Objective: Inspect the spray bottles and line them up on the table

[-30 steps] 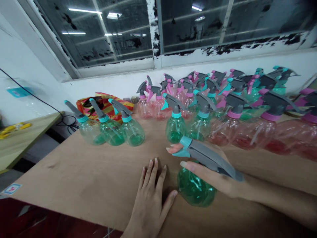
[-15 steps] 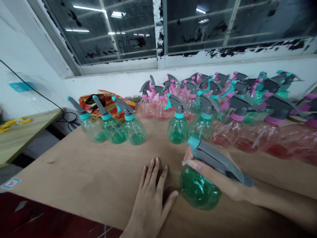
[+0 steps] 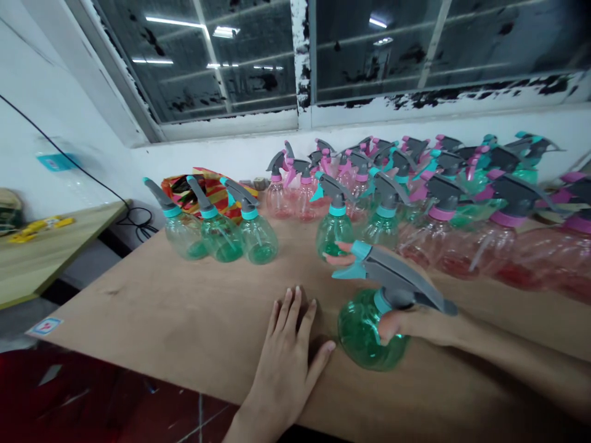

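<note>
A green spray bottle point(image 3: 362, 335) with a grey head and turquoise nozzle, trigger and collar is in front of me, some green liquid inside. My right hand point(image 3: 415, 326) is closed around its neck from the right; the thumb lies on the near side below the head, and the fingertips poke out behind the nozzle. Whether the base touches the table cannot be made out. My left hand point(image 3: 286, 363) lies flat, palm down on the wooden table point(image 3: 152, 307), fingers spread, just left of the bottle and apart from it.
Three green spray bottles point(image 3: 258, 240) stand at the left rear before a red-and-yellow bag point(image 3: 212, 181). Several pink and green ones point(image 3: 441, 237) crowd the back and right, below a window point(image 3: 221, 61). A side table point(image 3: 60, 246) at left bears yellow items.
My right thumb has moved from up by the nozzle down to the bottle's neck, uncovering the turquoise trigger. My left hand stays flat on the table. The view has shifted slightly.
</note>
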`<control>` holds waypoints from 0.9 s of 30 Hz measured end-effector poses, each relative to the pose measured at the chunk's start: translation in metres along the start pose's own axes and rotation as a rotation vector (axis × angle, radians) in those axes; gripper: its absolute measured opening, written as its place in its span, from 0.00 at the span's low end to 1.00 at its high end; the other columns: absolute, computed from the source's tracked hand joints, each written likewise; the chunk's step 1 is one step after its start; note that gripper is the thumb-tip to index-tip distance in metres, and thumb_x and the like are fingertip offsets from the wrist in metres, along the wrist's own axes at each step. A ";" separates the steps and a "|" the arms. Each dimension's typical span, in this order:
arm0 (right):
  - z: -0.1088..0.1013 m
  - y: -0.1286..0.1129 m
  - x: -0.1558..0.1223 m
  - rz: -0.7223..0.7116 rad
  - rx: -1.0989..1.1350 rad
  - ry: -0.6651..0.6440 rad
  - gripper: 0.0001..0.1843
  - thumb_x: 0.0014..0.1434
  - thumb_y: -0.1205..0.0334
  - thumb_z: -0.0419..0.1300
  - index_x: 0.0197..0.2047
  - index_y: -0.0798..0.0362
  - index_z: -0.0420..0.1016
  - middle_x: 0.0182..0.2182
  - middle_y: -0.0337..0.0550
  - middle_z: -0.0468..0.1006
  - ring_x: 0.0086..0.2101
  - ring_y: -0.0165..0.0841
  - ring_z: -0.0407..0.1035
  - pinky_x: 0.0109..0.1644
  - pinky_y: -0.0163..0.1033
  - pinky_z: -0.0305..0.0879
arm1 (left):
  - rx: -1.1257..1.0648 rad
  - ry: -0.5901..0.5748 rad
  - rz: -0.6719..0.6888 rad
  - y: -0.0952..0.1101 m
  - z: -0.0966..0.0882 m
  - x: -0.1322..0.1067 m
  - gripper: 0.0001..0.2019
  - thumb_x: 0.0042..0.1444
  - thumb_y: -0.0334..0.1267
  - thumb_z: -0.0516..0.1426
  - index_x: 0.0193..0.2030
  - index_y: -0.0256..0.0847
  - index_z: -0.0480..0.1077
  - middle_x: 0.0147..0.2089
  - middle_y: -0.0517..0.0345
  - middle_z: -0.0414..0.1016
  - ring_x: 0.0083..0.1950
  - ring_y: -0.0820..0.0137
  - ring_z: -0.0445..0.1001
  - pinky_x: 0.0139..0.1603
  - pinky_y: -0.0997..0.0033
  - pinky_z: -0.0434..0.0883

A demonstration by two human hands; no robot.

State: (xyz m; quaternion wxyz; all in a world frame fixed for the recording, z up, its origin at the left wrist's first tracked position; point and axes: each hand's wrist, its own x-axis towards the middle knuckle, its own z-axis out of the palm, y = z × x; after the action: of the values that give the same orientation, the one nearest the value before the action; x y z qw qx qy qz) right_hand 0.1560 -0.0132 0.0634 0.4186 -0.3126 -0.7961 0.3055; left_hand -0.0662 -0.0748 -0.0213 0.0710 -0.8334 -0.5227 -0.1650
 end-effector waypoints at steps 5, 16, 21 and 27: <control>-0.014 0.005 -0.012 0.055 0.048 -0.093 0.43 0.46 0.47 0.71 0.63 0.37 0.61 0.58 0.45 0.72 0.55 0.49 0.68 0.56 0.55 0.67 | -0.019 -0.001 -0.004 0.001 0.001 0.000 0.27 0.69 0.48 0.48 0.67 0.32 0.56 0.71 0.36 0.51 0.72 0.52 0.45 0.65 0.43 0.58; -0.019 0.003 -0.052 0.145 -0.613 0.051 0.33 0.52 0.40 0.64 0.57 0.47 0.69 0.54 0.50 0.75 0.56 0.53 0.66 0.59 0.65 0.61 | -0.037 0.035 -0.009 -0.001 0.003 -0.001 0.25 0.67 0.49 0.50 0.65 0.34 0.60 0.70 0.39 0.54 0.71 0.52 0.49 0.65 0.45 0.58; -0.011 0.002 -0.021 0.178 -0.566 -0.008 0.26 0.56 0.40 0.61 0.52 0.45 0.72 0.49 0.47 0.78 0.50 0.50 0.71 0.53 0.62 0.66 | -0.004 0.073 -0.068 -0.003 0.006 -0.001 0.25 0.66 0.45 0.52 0.62 0.29 0.63 0.66 0.37 0.62 0.68 0.52 0.59 0.64 0.47 0.61; 0.020 0.003 0.027 0.138 -0.659 0.004 0.26 0.58 0.42 0.60 0.53 0.50 0.72 0.44 0.50 0.79 0.46 0.47 0.73 0.49 0.55 0.69 | 0.073 0.207 -0.268 -0.019 0.007 -0.005 0.21 0.65 0.44 0.52 0.56 0.28 0.68 0.61 0.32 0.68 0.63 0.47 0.65 0.60 0.43 0.64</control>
State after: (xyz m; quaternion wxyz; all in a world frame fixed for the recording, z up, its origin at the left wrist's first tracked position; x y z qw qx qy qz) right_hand 0.1271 0.0041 0.0646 0.2751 -0.4848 -0.8282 0.0586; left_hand -0.0840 -0.0683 -0.0310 0.1322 -0.7316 -0.6248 -0.2387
